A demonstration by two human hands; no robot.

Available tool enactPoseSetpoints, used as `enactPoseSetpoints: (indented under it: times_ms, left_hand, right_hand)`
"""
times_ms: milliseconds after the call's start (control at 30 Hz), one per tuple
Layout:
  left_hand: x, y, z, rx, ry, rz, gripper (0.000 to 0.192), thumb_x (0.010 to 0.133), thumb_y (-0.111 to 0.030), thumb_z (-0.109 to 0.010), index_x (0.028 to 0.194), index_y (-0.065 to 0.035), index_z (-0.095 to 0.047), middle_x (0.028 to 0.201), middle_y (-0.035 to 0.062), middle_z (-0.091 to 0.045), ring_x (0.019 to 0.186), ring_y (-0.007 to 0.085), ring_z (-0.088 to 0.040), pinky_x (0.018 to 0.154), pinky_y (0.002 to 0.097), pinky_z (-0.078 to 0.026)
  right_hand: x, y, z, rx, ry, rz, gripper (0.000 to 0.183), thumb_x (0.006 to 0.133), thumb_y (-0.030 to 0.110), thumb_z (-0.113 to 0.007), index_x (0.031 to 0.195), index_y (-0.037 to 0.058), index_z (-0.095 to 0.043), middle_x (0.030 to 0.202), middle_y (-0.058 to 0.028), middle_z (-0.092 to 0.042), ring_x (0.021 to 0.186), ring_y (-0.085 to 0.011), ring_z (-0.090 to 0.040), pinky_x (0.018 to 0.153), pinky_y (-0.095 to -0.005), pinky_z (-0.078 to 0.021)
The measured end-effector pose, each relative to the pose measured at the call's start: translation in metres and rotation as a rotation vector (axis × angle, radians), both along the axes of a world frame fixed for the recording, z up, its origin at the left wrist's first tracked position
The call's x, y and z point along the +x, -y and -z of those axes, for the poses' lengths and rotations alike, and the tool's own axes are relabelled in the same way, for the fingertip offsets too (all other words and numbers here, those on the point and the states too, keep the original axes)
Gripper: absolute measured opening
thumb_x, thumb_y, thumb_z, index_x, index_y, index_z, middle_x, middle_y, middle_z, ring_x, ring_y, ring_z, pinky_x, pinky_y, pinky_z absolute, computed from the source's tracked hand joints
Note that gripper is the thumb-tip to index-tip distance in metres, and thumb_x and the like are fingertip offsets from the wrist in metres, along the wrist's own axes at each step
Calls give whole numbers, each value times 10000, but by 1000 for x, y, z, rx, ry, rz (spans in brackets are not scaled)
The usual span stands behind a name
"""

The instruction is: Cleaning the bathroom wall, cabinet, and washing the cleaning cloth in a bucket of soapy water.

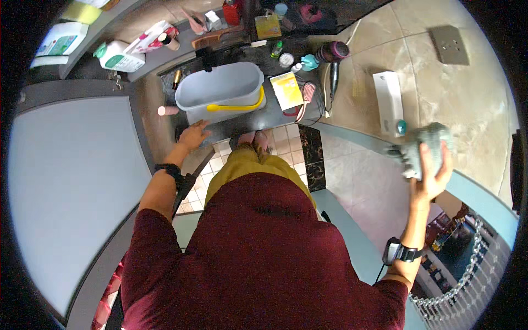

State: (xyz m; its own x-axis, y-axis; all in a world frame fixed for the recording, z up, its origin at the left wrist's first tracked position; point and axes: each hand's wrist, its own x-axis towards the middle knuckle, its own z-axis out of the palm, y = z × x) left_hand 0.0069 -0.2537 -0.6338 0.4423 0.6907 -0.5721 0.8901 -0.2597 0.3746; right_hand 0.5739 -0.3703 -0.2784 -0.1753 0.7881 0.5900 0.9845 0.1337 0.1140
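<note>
My right hand (433,175) is raised at the right, shut on a crumpled grey-green cloth (431,140) beside the tiled wall. At the left, my left hand (194,135) has its fingers spread and holds nothing, near the front edge of the dark counter (231,126). Just beyond it stands a grey plastic tub (218,84) with a yellow handle (235,107) lowered along its near side. A yellow and white box (287,91) and a pink hairbrush (307,93) lie to the right of the tub.
A round brush (332,51), its cord, a white jar (286,60) and small bottles stand at the counter's back right. A white holder (388,103) is on the wall, below a socket plate (449,45). White bottles (121,56) fill the left shelf above an open cabinet door (78,185).
</note>
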Motion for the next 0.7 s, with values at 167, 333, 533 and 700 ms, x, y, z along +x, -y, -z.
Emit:
enactPoseSetpoints:
  times_ms: [167,333,533,700]
  left_hand:
    - [-38,43,73,-67,-64,1,589,915,-478,-468,1378,-116,-426,1402,175,-441,1259,340,-455,1021,428,-400]
    - [-14,43,101,-128,-202,-17,616,906,-473,-474,1380,-84,-413,1431,179,-401,1265,360,-442,1026,467,-388]
    - [-56,54,197,-155,-251,-105,654,900,-461,-505,1405,-69,-368,1447,174,-370,1281,385,-409,1038,492,-365]
    - [-74,54,258,-48,-522,-169,897,815,-518,-627,1477,-92,-197,1482,196,-276,1321,379,-352,1032,487,-379]
  right_hand:
    - [-92,-50,89,-531,-214,-372,466,670,65,-732,1114,195,-675,1188,-168,-569,977,-320,-586,833,-419,-492]
    - [-138,-71,239,-768,-325,-479,628,611,38,-668,1189,280,-628,1287,-71,-504,1137,-315,-489,924,-428,-439]
    - [-194,-103,428,-822,-363,-468,663,643,35,-657,1256,275,-577,1352,-102,-456,1178,-342,-468,951,-456,-413]
    - [-209,-101,553,-908,-369,-368,558,730,143,-651,1265,280,-571,1415,-108,-385,1252,-386,-397,971,-530,-385]
